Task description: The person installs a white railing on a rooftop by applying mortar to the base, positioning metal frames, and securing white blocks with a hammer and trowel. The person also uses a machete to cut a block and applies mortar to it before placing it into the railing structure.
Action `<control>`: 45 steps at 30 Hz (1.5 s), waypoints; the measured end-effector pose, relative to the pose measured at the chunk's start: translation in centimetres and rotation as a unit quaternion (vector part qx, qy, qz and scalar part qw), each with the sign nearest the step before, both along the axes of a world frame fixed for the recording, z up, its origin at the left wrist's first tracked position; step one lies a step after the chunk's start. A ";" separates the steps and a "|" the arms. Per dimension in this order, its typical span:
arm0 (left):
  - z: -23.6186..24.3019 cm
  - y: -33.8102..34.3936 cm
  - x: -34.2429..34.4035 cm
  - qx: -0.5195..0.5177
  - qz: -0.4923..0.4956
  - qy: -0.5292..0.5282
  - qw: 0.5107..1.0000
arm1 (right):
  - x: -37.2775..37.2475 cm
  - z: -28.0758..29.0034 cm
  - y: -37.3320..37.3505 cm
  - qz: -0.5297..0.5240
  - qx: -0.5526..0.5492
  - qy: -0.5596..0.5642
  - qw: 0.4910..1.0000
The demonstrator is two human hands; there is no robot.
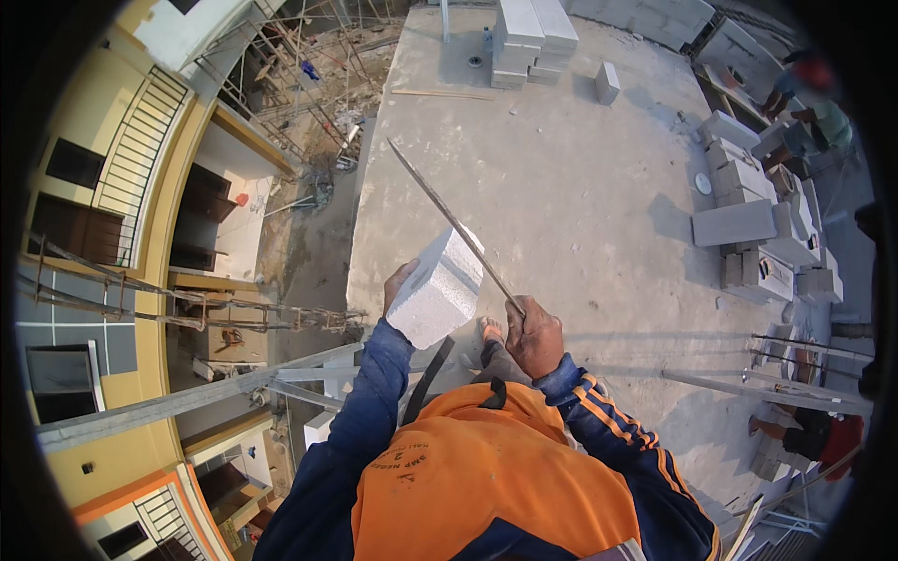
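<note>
Taking the white block (pixel 426 304) as the clock's centre, the left hand (pixel 400 285) grips it from 9 o'clock, the visible fingers curled against its side; the rest of that hand is hidden behind it. The right hand (pixel 535 338), at 4 o'clock, is closed around the near end of a long, tapering blade (pixel 435 194), whose tip points to 11 o'clock. The blade crosses the block's upper right edge; whether it touches or hangs just above, I cannot tell.

As for progress, the work looks partway at most. The block is up off the slab (pixel 561 187), held in front of the body, and the blade is in place over it: that much is done. A grey band runs over the block's right face, but it could be shadow or a cut, so no finished cut can be confirmed. The block is in one piece as far as it shows, and any dividing or trimming would be left to do.

More blocks stand unused: a neat stack (pixel 533 42) at 1 o'clock, a lone block (pixel 608 82) between 1 and 2, and an untidy pile (pixel 734 224) between 2 and 3.
</note>
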State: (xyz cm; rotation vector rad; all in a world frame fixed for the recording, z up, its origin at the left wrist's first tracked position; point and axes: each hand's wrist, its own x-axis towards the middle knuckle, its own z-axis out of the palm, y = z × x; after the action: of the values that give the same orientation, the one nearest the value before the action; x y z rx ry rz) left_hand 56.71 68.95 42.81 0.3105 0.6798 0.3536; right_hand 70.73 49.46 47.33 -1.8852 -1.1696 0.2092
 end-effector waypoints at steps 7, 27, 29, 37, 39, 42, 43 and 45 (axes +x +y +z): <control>-2.6 0.1 -0.6 -0.017 0.023 0.003 1.000 | 0.3 0.3 0.5 0.031 0.080 0.031 0.996; -4.3 0.4 -3.6 0.055 -0.018 0.016 0.998 | -2.4 -7.6 -1.1 -0.011 -0.043 -0.023 0.999; -4.2 -0.3 -4.7 0.077 -0.027 0.031 0.996 | -3.5 -8.8 -1.2 -0.030 -0.087 -0.033 0.995; -3.1 -3.6 -16.4 0.119 0.031 0.038 0.992 | -15.2 -7.5 -4.1 -0.098 -0.107 0.092 0.985; -3.7 -3.4 -21.3 0.144 0.035 0.041 0.988 | -20.5 -6.2 -5.4 -0.079 -0.078 0.102 0.989; -4.0 -4.2 -27.0 0.201 0.044 0.050 0.977 | -27.4 -4.2 -7.6 -0.096 -0.086 0.124 0.984; -3.7 -4.6 -28.7 0.227 0.042 0.043 0.972 | -29.4 -3.5 -8.1 -0.086 -0.079 0.096 0.989; -2.5 -5.2 -32.2 0.281 0.025 0.054 0.958 | -34.1 -2.1 -8.9 -0.081 -0.049 0.047 0.994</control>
State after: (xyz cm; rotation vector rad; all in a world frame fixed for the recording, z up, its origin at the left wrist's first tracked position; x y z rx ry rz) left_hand 24.48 63.78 40.31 0.8595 0.6870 0.5812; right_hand 36.66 40.58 45.25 -2.0235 -0.9533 0.2659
